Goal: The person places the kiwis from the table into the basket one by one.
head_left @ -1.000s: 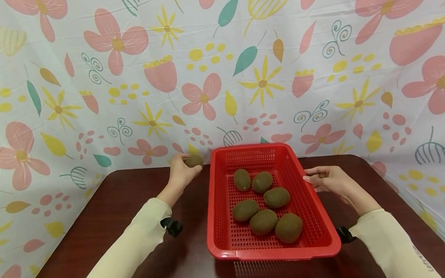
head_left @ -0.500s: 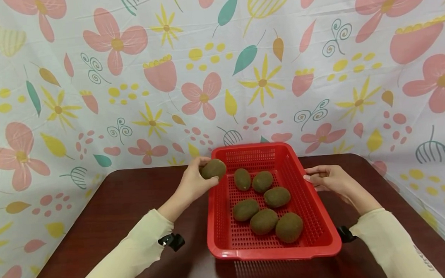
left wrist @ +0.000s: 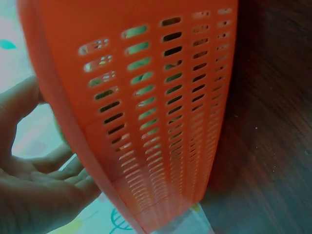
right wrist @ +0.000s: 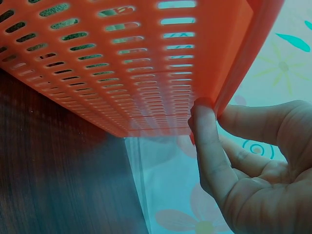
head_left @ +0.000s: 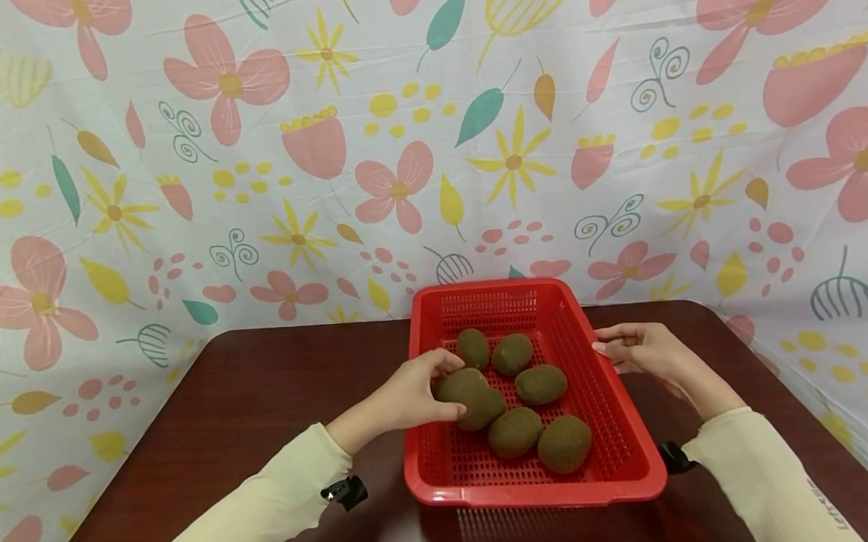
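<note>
My left hand [head_left: 413,391] reaches over the left rim of a red plastic basket [head_left: 531,495] and holds a brown kiwi [head_left: 463,389] between thumb and fingers. That kiwi overlaps another kiwi [head_left: 489,411] lying in the basket. Several more kiwis, such as one at the front right [head_left: 564,444], lie loose on the slotted floor. My right hand [head_left: 649,357] pinches the basket's right rim, thumb on one side and fingers beneath, as the right wrist view shows. In the left wrist view the basket wall [left wrist: 161,97] hides most of the held kiwi.
The basket stands on a dark brown wooden table [head_left: 264,375]. Right behind the table hangs a white cloth [head_left: 428,142] printed with flowers and leaves. A black wrist strap [head_left: 345,491] sits on the left sleeve.
My left hand has carried the kiwi from the table's back, left of the basket, rightward over the rim and down among the other kiwis. My right hand stays on the rim.
</note>
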